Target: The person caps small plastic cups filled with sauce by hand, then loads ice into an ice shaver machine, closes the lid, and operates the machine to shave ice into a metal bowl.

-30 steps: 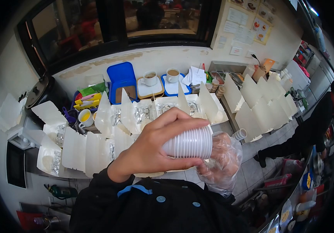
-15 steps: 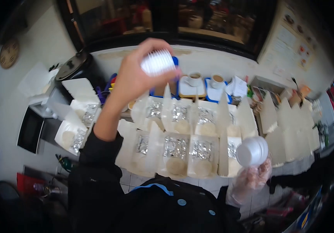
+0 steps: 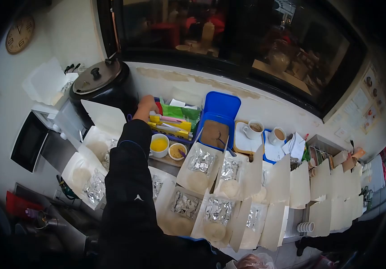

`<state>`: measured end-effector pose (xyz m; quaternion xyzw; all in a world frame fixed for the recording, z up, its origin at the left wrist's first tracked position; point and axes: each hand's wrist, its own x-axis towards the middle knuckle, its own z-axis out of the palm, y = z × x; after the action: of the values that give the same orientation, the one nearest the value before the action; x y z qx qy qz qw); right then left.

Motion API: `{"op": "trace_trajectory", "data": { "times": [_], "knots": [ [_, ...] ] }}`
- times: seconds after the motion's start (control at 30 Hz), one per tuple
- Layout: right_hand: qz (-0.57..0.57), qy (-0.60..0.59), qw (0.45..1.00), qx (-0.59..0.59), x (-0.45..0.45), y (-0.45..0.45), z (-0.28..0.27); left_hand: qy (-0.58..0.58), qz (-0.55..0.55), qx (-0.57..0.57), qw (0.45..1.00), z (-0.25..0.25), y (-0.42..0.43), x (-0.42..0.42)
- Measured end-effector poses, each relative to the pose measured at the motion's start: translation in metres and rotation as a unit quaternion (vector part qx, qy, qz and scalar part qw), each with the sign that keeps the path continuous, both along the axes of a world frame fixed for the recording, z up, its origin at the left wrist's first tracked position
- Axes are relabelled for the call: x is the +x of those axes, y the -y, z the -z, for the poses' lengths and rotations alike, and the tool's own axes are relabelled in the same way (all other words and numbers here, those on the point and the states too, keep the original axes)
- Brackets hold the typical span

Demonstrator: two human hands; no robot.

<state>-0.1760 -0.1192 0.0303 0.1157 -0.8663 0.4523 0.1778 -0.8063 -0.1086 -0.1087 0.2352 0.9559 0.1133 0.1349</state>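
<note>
My left hand (image 3: 147, 106) reaches to the back left, beside the basket of yellow and green packets (image 3: 175, 123) and the black pot (image 3: 101, 85). Its fingers and anything in them are hidden. My right hand (image 3: 253, 261), in a clear plastic glove, shows only partly at the bottom edge, its fingers too indistinct to read. Open white boxes (image 3: 197, 182) with foil packets (image 3: 218, 210) and round pale food stand in rows in front of me. A mug of yellow liquid (image 3: 159, 144) and a small bowl (image 3: 177, 151) are near my left sleeve.
Behind the boxes are a blue container (image 3: 215, 132) and two mugs (image 3: 253, 129) on trays. A short stack of cups (image 3: 305, 227) lies at the front right. A microwave (image 3: 29, 141) is at the left. Another person's dark leg (image 3: 327, 242) shows at the lower right.
My left hand has moved down to the basket, and the stack of cups it held is out of sight. My right hand has dropped to the bottom edge. The view has turned left.
</note>
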Motion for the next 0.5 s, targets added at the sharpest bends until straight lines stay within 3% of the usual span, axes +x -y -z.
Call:
{"op": "trace_trajectory", "data": {
  "times": [0.27,0.37,0.5],
  "knots": [
    [0.042,0.047,0.998,-0.002,-0.019,0.006,-0.002,0.210,0.057,-0.074,0.973,0.012,-0.021,-0.002],
    [0.053,0.055,0.997,-0.003,-0.019,0.009,-0.003,0.342,0.027,-0.023,0.939,0.028,-0.026,-0.031],
    [0.068,0.056,0.996,0.000,-0.015,0.012,-0.006,0.346,0.041,-0.048,0.936,0.082,-0.039,-0.079]
  ]
}}
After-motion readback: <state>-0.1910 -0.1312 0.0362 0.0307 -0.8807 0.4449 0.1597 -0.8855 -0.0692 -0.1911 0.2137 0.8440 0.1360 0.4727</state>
